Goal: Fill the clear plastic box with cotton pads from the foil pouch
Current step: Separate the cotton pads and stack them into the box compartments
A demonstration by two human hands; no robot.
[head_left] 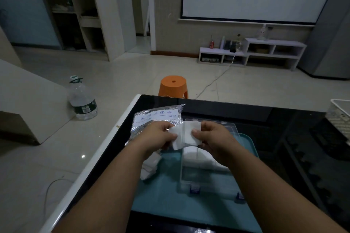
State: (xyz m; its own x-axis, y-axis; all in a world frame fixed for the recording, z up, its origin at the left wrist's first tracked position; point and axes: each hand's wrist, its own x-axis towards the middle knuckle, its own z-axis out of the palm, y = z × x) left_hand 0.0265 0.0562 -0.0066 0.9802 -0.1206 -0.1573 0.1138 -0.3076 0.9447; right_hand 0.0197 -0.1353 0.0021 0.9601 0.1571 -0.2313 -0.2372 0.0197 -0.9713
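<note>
Both hands hold white cotton pads (186, 135) above the far end of the clear plastic box (191, 178). My left hand (159, 136) pinches the left edge of the pads, my right hand (212, 136) pinches the right edge with the thumb on top. The box stands open on a teal tray (161, 204), its lid tilted back, with white pads lying inside under my right forearm. The silver foil pouch (159, 117) lies just beyond my left hand. A loose pile of cotton pads (149, 166) sits on the tray under my left forearm.
The tray rests on a black glass table (246, 113) with a white left edge. A white basket (339, 115) stands at the table's right edge. On the floor beyond are an orange stool (173, 85) and a large water bottle (82, 98).
</note>
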